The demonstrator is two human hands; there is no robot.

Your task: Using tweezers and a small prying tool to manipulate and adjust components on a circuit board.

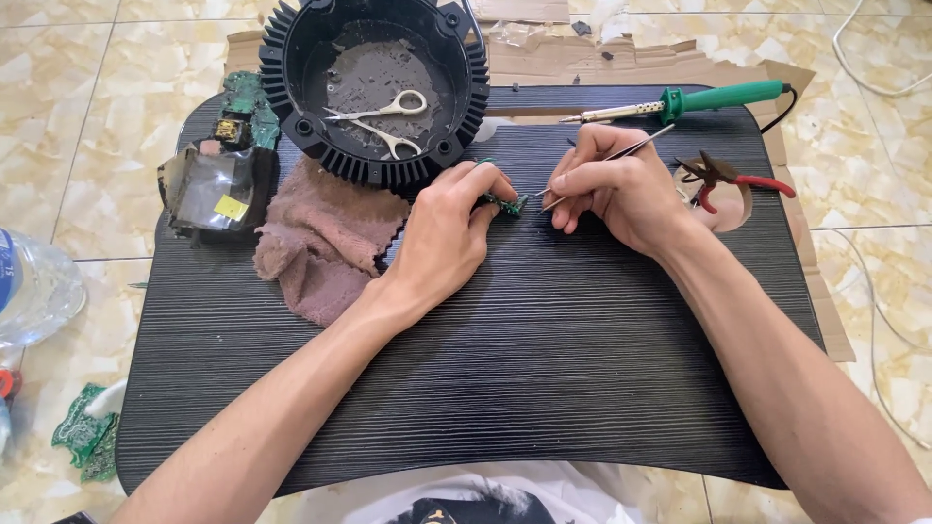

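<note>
- Left hand (442, 233) pinches a small green circuit board (509, 204) against the black ridged lap desk (544, 369).
- Right hand (612, 189) grips thin metal tweezers (621, 153), tips beside the board.
- Board looks light, stiff, fragile; best held by its edges.
- Beyond: green-handled soldering iron (699, 101), red pliers (733, 179).

Scissors (383, 121) in a black finned housing (466, 92); perhaps cutters (723, 178) nearby.

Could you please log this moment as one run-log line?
left hand: pins small green circuit board | right hand: holds tweezers at board | surface: black lap desk
</note>
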